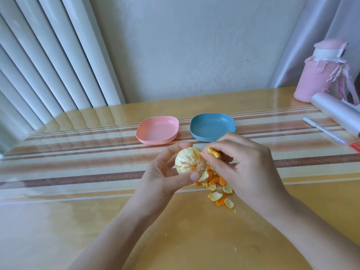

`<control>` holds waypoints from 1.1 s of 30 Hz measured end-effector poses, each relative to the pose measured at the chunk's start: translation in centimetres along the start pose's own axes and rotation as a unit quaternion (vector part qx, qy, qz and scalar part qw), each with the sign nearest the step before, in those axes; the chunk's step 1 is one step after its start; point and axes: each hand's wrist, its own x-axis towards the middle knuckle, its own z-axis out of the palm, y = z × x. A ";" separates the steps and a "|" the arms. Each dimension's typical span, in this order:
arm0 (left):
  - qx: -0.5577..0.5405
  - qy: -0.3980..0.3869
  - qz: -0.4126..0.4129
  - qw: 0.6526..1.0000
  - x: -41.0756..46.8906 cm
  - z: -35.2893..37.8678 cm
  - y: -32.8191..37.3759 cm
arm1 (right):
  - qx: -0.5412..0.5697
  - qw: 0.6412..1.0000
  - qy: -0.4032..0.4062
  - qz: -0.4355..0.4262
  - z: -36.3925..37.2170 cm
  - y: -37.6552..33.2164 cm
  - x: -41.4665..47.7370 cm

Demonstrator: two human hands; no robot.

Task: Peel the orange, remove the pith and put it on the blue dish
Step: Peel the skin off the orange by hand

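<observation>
While the wooden table (58,221) under its glossy clear cover takes up most of the view, the things on it are few. At the far right edge stands a pink bottle (319,75) with its lid on, so what it holds cannot be told; just in front of it lies a roll of clear film (335,112), and beside that a white pen (323,131).

Toward the middle of the far side sit two shallow dishes side by side, apart from each other. The pink dish (157,129) on the left has nothing in it. The blue dish (211,126) on the right is likewise bare inside.

Nearer the camera, the left hand (165,172) is closed around the orange (190,162), thumb below and fingers above, holding it off the table. The fruit is almost wholly peeled, pale with white pith over its segments. The right hand (243,162) pinches a small scrap of peel (213,152) between thumb and fingertips, right at the orange's side.

Below the hands a heap of peel pieces (216,189) lies on the table, with a few tiny crumbs scattered nearer.
</observation>
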 end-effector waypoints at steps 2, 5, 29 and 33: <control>-0.005 -0.007 -0.002 1.000 0.0 0.1 0.1 | -0.019 1.000 0.011 -0.017 0.1 -0.1 0.0; -0.015 -0.010 -0.007 1.000 -0.1 0.1 0.1 | -0.035 0.999 0.027 -0.027 0.1 -0.3 -0.2; -0.128 -0.077 -0.051 0.987 -0.2 -0.5 0.6 | -0.029 0.986 -0.091 0.135 -0.8 2.4 0.4; -0.141 -0.059 -0.056 0.987 -0.1 -0.7 0.6 | -0.044 0.969 -0.166 0.178 -1.5 2.0 0.7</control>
